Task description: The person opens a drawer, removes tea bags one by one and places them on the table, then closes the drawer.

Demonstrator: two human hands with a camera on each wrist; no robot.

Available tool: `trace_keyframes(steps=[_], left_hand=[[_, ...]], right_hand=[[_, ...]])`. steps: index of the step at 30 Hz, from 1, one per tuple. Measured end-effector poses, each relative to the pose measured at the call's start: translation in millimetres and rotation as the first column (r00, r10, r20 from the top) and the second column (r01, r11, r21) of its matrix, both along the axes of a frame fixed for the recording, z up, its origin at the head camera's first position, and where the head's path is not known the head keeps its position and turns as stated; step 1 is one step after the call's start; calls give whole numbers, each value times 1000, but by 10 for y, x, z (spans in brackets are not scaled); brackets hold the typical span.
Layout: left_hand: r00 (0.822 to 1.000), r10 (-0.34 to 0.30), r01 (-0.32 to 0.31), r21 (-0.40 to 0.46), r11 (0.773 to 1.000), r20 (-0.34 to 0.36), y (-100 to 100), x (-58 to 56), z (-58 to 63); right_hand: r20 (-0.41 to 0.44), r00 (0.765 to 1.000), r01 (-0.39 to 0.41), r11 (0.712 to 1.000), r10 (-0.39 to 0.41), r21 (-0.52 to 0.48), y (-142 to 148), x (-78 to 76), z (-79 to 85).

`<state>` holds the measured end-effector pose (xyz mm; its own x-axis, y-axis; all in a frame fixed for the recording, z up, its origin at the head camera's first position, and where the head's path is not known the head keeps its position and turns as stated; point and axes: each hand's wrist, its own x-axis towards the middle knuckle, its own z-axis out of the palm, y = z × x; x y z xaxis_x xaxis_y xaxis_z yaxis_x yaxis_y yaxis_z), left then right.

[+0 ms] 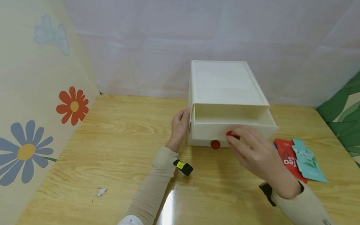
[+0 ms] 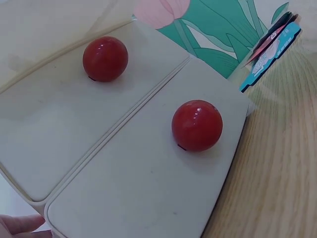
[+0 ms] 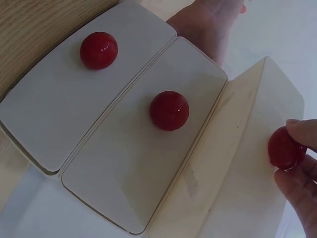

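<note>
A white drawer cabinet (image 1: pixel 224 81) with round red knobs stands on the table. Its top drawer (image 1: pixel 212 131) is pulled out, and the bare inside shows in the head view. My right hand (image 1: pixel 254 150) pinches the red knob (image 3: pixel 285 148) of that drawer between thumb and fingers. Below it two drawers are closed, each with its own red knob, seen in the right wrist view as an upper knob (image 3: pixel 169 110) and a lower knob (image 3: pixel 99 50). My left hand (image 1: pixel 180 127) rests against the cabinet's left side, its fingers (image 2: pixel 22 224) at the front edge.
Right of the cabinet, a red tea packet (image 1: pixel 287 159) and a teal packet (image 1: pixel 308 161) lie overlapping on the wooden table (image 1: pixel 121 133). A white cloth backdrop (image 1: pixel 146 56) hangs behind. A flower-painted panel (image 1: pixel 10 83) stands at left, a green leaf-patterned one (image 1: pixel 357 105) at right.
</note>
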<state>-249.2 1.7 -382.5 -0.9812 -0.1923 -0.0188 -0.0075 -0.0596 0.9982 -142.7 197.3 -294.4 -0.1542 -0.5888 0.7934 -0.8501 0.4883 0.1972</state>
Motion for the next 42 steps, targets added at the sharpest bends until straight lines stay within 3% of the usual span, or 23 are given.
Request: trace_keyframes(steps=[9,27,42], left_hand=[[1000,-7,7,6,1000,5,-7,25,15],[1000,-3,3,-10,1000,4,4,29,10],[1000,-5,5,-10,1000,17,4,33,10]], right_hand=[[-1,1000,3,1000,-3,-2,2,-87,-12],[34,994,102,990,-106,92,29,-251,-15],[95,986,126,985,-138,119,12,-431,-16]])
